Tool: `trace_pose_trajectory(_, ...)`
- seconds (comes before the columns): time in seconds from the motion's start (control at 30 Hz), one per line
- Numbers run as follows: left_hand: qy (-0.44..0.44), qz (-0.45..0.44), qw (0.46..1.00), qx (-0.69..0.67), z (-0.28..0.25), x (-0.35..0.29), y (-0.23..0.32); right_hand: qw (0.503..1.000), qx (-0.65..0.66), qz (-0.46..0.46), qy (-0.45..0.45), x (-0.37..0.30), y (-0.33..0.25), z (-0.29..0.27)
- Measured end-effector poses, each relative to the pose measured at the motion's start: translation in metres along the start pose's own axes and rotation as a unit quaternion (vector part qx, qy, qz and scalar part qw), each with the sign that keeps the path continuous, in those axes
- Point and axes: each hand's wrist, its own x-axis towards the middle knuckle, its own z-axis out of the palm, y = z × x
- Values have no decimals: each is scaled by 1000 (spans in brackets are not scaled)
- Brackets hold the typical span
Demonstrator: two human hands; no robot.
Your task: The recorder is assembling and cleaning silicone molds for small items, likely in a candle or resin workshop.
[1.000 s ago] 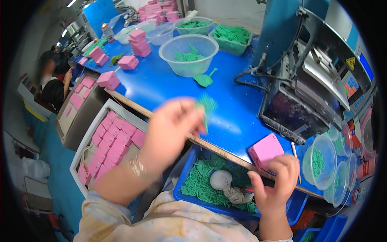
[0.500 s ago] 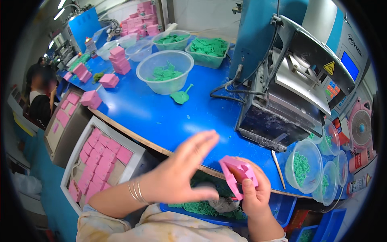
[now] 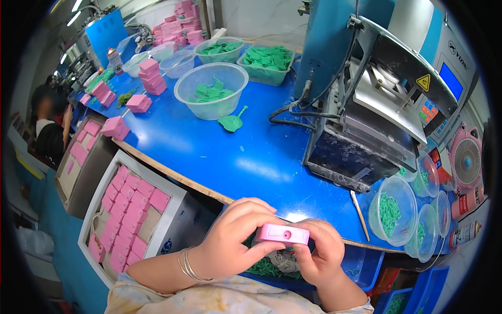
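Note:
Both my hands grip a small pink mould block [image 3: 280, 234] just in front of the table's near edge. Its narrow side faces up and shows a round hole near the middle. My left hand [image 3: 232, 233] closes on the block's left end, thumb below and fingers above. At the right end, my right hand [image 3: 320, 251] pinches it between thumb and bent fingers. Below the block, a blue tray [image 3: 368, 267] holds green stringy scraps and a greyish bundle, partly hidden by my hands.
Pink blocks fill a white-framed tray [image 3: 180, 199] at left. On the blue table [image 3: 209, 157] stand a clear bowl [image 3: 183, 86] of green pieces, a leaf-shaped green piece [image 3: 231, 122] and stacked pink blocks [image 3: 151, 78]. A machine [image 3: 345, 152], a brush [image 3: 359, 214] and plastic bowls [image 3: 376, 225] are at right.
My left hand has come down from above the table edge and taken hold of the block. The block's two parts, apart before, are now together and turned with a narrow side up.

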Motion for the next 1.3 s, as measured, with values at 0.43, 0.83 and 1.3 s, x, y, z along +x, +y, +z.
trace_pose_trajectory(0.43, -104, 106, 967, 209, 26, -16, 17, 605, 653, 454, 40, -25, -8, 24)
trace_pose_trajectory(0.83, -101, -111, 982, -115, 13, -39, 26, 759, 549, 337, 98, 68, 19, -123)
trace_pose_trajectory(1.3, -71, -180, 844, -501, 7, -45, 7, 812, 466, 330, 123, 71, 23, -119)
